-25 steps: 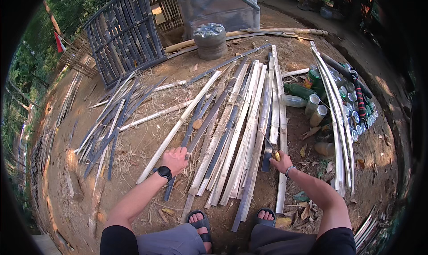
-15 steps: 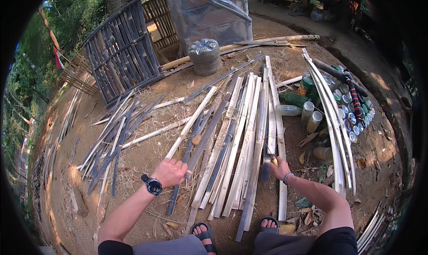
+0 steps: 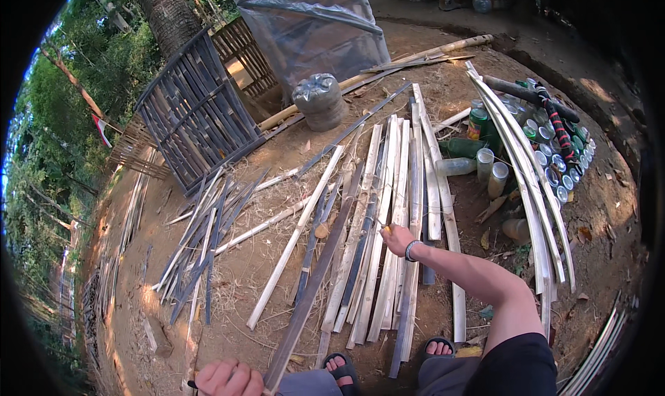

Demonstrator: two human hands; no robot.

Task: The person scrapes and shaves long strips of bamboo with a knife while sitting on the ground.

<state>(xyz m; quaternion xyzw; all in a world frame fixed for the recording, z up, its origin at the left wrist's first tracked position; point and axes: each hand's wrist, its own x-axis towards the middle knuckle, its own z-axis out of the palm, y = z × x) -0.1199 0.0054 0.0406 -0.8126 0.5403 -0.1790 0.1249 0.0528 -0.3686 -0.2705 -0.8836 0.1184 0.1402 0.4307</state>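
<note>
My left hand (image 3: 232, 379) is closed at the lower edge, around the near end of a long dark bamboo strip (image 3: 308, 300). That strip slants up and away to the right, over the pile. My right hand (image 3: 398, 239) is closed on a small tool (image 3: 386, 229) with a yellowish handle; its thin front part points toward the strips, and its exact kind is unclear. Under and around that hand lies a fan of split bamboo strips (image 3: 386, 285), pale and dark. A separate pale strip (image 3: 294, 240) lies to the left of the dark one.
A heap of thin dark and pale strips (image 3: 201, 240) lies at the left. Glass bottles (image 3: 485, 167) and long curved strips (image 3: 516, 181) are at the right. Farther back stand a cut plastic container (image 3: 320, 103), a dark slatted panel (image 3: 197, 112) and a plastic-covered frame (image 3: 312, 32).
My left hand has come down and left toward my body, drawing the dark strip with it. My right hand, with the tool, has moved left and slightly up over the pile.
</note>
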